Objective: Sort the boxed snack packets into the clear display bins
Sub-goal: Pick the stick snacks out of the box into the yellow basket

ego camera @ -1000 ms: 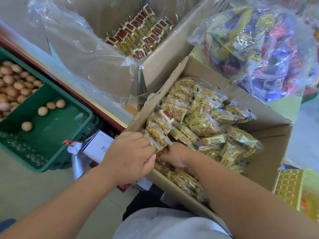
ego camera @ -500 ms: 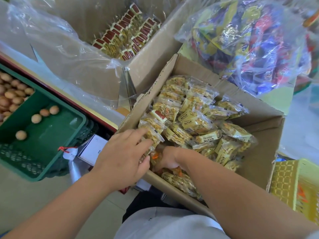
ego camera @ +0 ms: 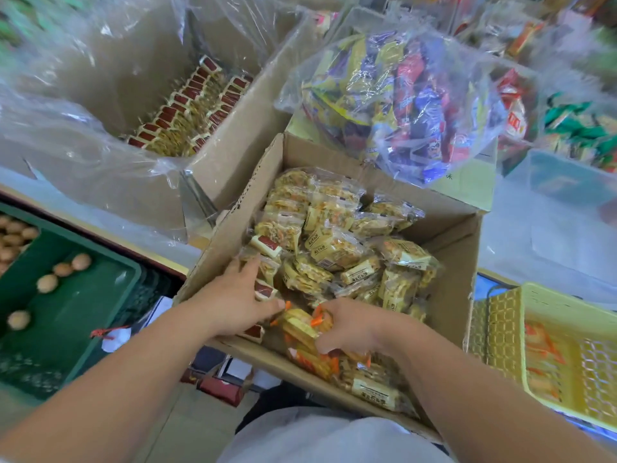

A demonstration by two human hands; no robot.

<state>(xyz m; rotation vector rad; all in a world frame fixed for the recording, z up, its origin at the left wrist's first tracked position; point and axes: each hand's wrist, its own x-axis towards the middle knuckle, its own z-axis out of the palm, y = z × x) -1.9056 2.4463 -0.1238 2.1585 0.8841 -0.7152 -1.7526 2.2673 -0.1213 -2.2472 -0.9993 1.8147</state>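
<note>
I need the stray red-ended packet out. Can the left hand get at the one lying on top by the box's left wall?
Probably yes. The red-ended packet lies uncovered on top of the pile. The left hand is inside the open box, just short of it.

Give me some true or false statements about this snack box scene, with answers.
1. The left hand and right hand are in the cardboard box of snack packets. True.
2. The green crate holds bottles. False: small round brown items lie in it.
3. A yellow basket stands to the person's right. True.
4. The clear bag of colourful packets lies inside that box. False: it sits beyond the box.
</note>
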